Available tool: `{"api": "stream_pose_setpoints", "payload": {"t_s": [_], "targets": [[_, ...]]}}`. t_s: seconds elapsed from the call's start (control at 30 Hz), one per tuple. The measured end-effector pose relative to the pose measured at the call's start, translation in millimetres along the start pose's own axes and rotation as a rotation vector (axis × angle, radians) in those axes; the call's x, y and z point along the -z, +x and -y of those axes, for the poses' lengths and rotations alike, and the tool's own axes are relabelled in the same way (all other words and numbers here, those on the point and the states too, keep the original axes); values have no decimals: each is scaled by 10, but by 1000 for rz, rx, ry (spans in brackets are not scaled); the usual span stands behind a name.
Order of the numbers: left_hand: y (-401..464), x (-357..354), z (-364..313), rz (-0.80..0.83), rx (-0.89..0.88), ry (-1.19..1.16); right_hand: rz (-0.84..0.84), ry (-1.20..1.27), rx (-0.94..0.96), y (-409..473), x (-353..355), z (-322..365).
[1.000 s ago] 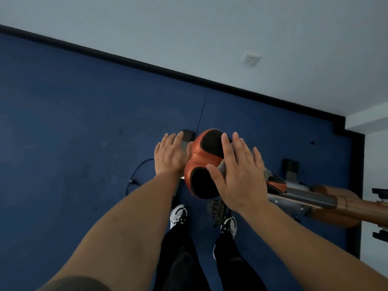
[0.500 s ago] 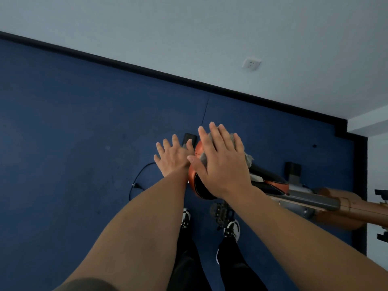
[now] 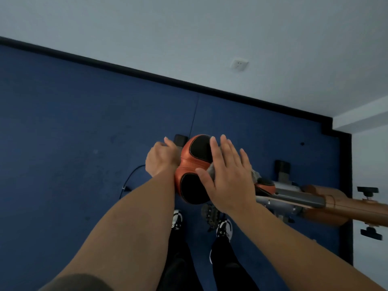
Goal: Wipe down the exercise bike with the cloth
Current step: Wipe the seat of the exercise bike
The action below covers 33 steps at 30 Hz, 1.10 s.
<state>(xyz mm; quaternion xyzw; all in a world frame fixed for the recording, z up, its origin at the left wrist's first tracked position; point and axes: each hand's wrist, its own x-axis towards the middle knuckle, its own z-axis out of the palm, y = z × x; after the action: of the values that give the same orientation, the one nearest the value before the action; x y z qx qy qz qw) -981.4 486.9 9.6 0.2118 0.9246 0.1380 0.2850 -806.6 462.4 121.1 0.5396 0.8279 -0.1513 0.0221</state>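
Note:
The exercise bike's saddle (image 3: 194,162) is orange leather with black pads and sits just below me. Its grey and wooden frame (image 3: 327,201) runs off to the right. My right hand (image 3: 228,177) lies flat, fingers spread, on the saddle's right side, pressing a grey cloth (image 3: 211,170) whose edges poke out from under the palm. My left hand (image 3: 161,158) curls against the saddle's left edge, fingers bent around it.
Blue carpet covers the floor up to a black skirting and a white wall with a socket (image 3: 239,64). A black cable (image 3: 131,178) lies on the carpet to the left. A pedal (image 3: 211,214) and my shoes (image 3: 224,228) sit below the saddle.
My right hand has slid with the cloth from the saddle's far end back toward its right side. My left hand's fingers have curled in against the saddle's left edge.

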Motion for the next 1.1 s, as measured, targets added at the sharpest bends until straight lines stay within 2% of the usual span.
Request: {"api": "stream_pose_setpoints", "payload": {"t_s": [0.13,0.27,0.57,0.73,0.83,1.0,1.1], "targets": [[-5,-3,-18,-24,8,-37,-13,17,125,223,-12,353],[10,-42,19,-11,16,-33,40,-14,122,435,-39,554],[-9,7,-10,-34,-21,-56,13,12,2,169,46,78],[-2,-15,16,-42,-26,-58,20,10,78,395,72,219],[8,-10,47,-20,-16,-50,117,-103,154,703,128,434],[14,26,44,13,-2,-94,383,-338,168,1054,251,739],[18,28,38,36,28,-109,410,-521,352,970,269,844]]}}
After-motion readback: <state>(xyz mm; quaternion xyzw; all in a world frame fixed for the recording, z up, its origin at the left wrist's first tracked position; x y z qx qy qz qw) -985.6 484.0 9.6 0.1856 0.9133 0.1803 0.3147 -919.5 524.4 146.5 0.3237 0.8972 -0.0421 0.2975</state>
